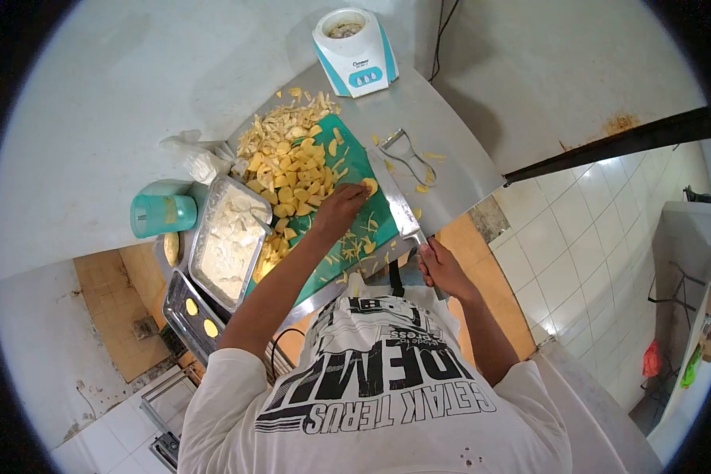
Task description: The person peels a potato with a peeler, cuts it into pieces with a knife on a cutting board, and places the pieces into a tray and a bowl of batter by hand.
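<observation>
My left hand (341, 210) is closed, its fingertips pinching a yellow potato piece (370, 186) at the right edge of the green cutting board (361, 162). In my right hand (442, 268) is the handle of a large knife (395, 196). The wide blade points away from me along the board's right side, close to the potato piece. A heap of cut potato pieces (296, 175) covers the board's left part, with pale peelings (288, 122) behind it. Thin scraps lie around the board near my left hand.
A vegetable peeler (407, 156) lies right of the knife. At the back stands a white and turquoise blender base (357, 54). Left of the board are a metal tray of white, floury contents (227, 245), a teal cup (163, 215) and a dark tray (183, 304) with a few yellow slices.
</observation>
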Demonstrator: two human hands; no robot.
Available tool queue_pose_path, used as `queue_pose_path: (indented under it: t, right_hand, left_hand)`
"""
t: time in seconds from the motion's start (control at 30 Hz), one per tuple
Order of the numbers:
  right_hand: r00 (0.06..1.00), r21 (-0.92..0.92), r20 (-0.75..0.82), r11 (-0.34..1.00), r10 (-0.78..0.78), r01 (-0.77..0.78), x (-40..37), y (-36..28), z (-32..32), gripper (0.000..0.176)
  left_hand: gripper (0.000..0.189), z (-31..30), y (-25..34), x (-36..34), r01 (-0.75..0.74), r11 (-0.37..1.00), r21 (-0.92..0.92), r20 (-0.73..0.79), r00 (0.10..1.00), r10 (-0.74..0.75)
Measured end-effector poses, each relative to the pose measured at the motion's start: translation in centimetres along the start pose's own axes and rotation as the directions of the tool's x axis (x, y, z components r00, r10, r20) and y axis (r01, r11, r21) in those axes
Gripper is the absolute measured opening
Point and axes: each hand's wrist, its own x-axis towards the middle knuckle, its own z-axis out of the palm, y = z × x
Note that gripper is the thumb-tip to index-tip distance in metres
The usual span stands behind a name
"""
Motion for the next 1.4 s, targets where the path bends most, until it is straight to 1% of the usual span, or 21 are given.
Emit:
queue_pose_path:
  t: [0.2, 0.3, 0.4, 0.47, 0.5, 0.57, 0.6, 0.63, 0.7, 0.77, 0.8, 0.9, 0.93, 1.0, 1.03, 1.1, 1.13, 1.23, 1.3, 1.37, 1.4]
  right_hand:
    - [0.997, 0.043, 0.024, 0.997, 0.068, -0.069, -0.2, -0.7, 0.9, 0.027]
    - [0.998, -0.007, 0.032, 0.999, 0.046, -0.046, -0.6, 0.2, 0.9, 0.031]
    - [1.0, -0.239, -0.024, 0.971, -0.003, -0.002, -0.7, -0.6, 0.7, 0.033]
    - [0.999, -0.311, -0.04, 0.95, -0.026, 0.013, 1.2, -0.8, 1.0, 0.033]
    - [0.998, -0.345, -0.049, 0.938, -0.034, 0.015, 2.3, -0.4, 1.0, 0.034]
    - [0.989, -0.448, -0.083, 0.891, -0.119, 0.07, 3.0, 1.3, 1.1, 0.032]
    - [0.979, -0.504, -0.111, 0.859, -0.171, 0.093, 2.0, 1.2, 1.5, 0.032]
    - [0.964, -0.561, -0.133, 0.82, -0.229, 0.117, 1.2, 1.2, 1.8, 0.032]
    - [0.922, -0.578, -0.133, 0.784, -0.363, 0.225, 2.0, 2.9, 1.6, 0.032]
    - [0.801, -0.701, -0.183, 0.647, -0.57, 0.3, 4.7, 3.4, 2.4, 0.032]
    - [0.99, -0.429, -0.14, 0.9, 0.013, -0.072, 4.0, -3.2, 2.9, 0.032]
    - [0.988, -0.364, -0.157, 0.93, 0.0, -0.058, 2.7, -2.1, 3.3, 0.033]
    - [0.986, -0.442, -0.159, 0.897, -0.046, -0.03, 1.4, -1.4, 3.3, 0.033]
    - [0.98, -0.419, -0.172, 0.908, -0.102, 0.021, 2.0, -1.3, 3.5, 0.033]
    - [0.975, -0.396, -0.189, 0.918, -0.118, 0.034, 2.3, -1.1, 3.9, 0.033]
    - [0.963, -0.464, -0.121, 0.871, -0.242, 0.161, 6.4, 1.9, 4.0, 0.032]
    - [0.978, -0.396, -0.129, 0.913, -0.164, 0.101, 5.6, 1.7, 4.6, 0.031]
    - [0.993, -0.167, -0.118, 0.985, 0.016, -0.036, 2.2, -0.3, 5.5, 0.03]
    - [0.992, -0.022, -0.11, 0.997, 0.068, -0.071, 1.2, -1.2, 6.1, 0.03]
    - [0.989, 0.086, -0.131, 0.995, 0.068, -0.057, 1.3, -1.9, 6.1, 0.029]
    - [0.99, 0.087, -0.133, 0.995, 0.055, -0.044, 1.2, -2.5, 6.0, 0.029]
  left_hand:
    - [0.037, -0.3, -0.1, 0.2, -0.043, 0.999, 0.009, 0.055, 0.998, 0.042]
    - [0.037, -0.1, -0.7, 0.5, -0.069, 0.998, -0.01, 0.078, 0.995, 0.07]
    - [0.036, -0.2, -1.3, 0.5, -0.111, 0.993, -0.034, 0.086, 0.99, 0.114]
    - [0.036, -0.7, -1.5, 0.9, -0.157, 0.988, -0.014, 0.111, 0.981, 0.157]
    - [0.036, -0.5, -1.7, 0.8, -0.137, 0.99, -0.045, 0.112, 0.984, 0.141]
    - [0.036, 0.0, -2.0, 0.7, -0.096, 0.99, -0.106, 0.109, 0.988, 0.107]
    - [0.036, -0.4, -1.8, 0.9, -0.1, 0.993, -0.067, 0.106, 0.989, 0.107]
    - [0.035, -0.3, -2.1, 1.0, -0.109, 0.99, -0.088, 0.092, 0.989, 0.117]
    - [0.032, 0.2, -2.6, 0.8, -0.116, 0.985, -0.126, 0.061, 0.99, 0.124]
    - [0.029, -0.5, -2.4, 1.4, -0.043, 0.987, -0.152, 0.117, 0.991, 0.062]
    - [0.028, -0.7, -2.1, 1.1, -0.002, 0.986, -0.166, 0.149, 0.988, 0.027]
    - [0.024, -0.8, -2.3, 1.0, 0.01, 0.975, -0.222, 0.11, 0.994, 0.015]
    - [0.024, -0.6, -2.8, 1.2, -0.02, 0.97, -0.243, 0.071, 0.997, 0.038]
    - [0.023, 0.3, -3.4, 0.6, -0.065, 0.953, -0.297, 0.008, 0.998, 0.07]
    - [0.023, 0.1, -3.1, 0.4, -0.046, 0.945, -0.324, 0.022, 0.998, 0.056]
    - [0.023, -0.3, -3.0, 1.0, -0.021, 0.924, -0.382, 0.05, 0.998, 0.044]
    - [0.025, 0.0, -3.3, 1.1, -0.071, 0.936, -0.344, 0.007, 0.997, 0.079]
    - [0.022, -0.4, -3.0, 0.6, -0.105, 0.962, -0.25, -0.032, 0.994, 0.101]
    - [0.015, -2.5, -0.5, 0.4, 0.067, 0.974, -0.216, -0.189, 0.976, -0.109]
    - [0.011, -4.6, 1.0, 0.0, 0.234, 0.945, -0.228, -0.304, 0.905, -0.297]
    - [0.01, -5.8, 1.0, -0.8, 0.317, 0.915, -0.248, -0.337, 0.858, -0.389]
